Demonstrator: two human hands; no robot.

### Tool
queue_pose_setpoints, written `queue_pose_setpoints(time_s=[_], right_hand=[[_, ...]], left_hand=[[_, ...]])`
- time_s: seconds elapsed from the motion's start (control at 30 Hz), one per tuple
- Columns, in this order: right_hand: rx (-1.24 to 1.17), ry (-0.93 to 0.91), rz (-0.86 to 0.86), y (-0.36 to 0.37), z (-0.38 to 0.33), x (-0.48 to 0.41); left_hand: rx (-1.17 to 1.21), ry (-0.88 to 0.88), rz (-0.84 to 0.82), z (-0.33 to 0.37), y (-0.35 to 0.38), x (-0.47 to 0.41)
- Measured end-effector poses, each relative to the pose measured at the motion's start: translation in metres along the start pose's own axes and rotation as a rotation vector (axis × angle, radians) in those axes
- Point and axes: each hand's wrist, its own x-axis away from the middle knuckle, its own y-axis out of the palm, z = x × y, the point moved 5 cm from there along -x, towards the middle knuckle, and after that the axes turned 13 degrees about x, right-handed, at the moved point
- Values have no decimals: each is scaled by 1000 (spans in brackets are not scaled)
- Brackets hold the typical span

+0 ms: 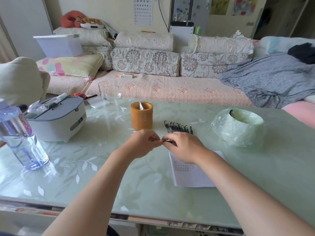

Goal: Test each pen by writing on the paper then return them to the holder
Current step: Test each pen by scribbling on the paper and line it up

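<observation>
Both my hands meet above the table's middle around one black pen [167, 142]. My right hand [183, 146] grips the pen's barrel, and my left hand [144, 143] pinches its left end with curled fingers; whether that end is a cap I cannot tell. Just behind my right hand lies a row of several black pens [179, 127], side by side. The brown round holder [141, 116] stands left of that row with a white slip inside it. A sheet of paper [190, 171] with printed lines lies under my right wrist, partly covered by it.
A water bottle [22, 135] stands at the front left, a white-and-grey appliance [58, 120] behind it. A clear glass [110, 92] stands at the far edge. A roll wrapped in green plastic [238, 126] sits at the right. Beyond the green table [102, 176] is a sofa.
</observation>
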Motion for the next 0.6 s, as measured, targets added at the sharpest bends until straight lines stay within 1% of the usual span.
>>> queue_pose_setpoints(time_s=[0.13, 0.2, 0.33, 0.6], right_hand=[[-8, -15, -22, -4, 11, 17], [-35, -5, -14, -7, 15, 24], [-130, 49, -26, -4, 23, 37], [-82, 118, -92, 6, 44, 55]], left_hand=[[3, 28, -81, 15, 10, 6], [4, 42, -83, 22, 16, 7], [81, 30, -92, 34, 27, 6], [9, 52, -157, 44, 54, -5]])
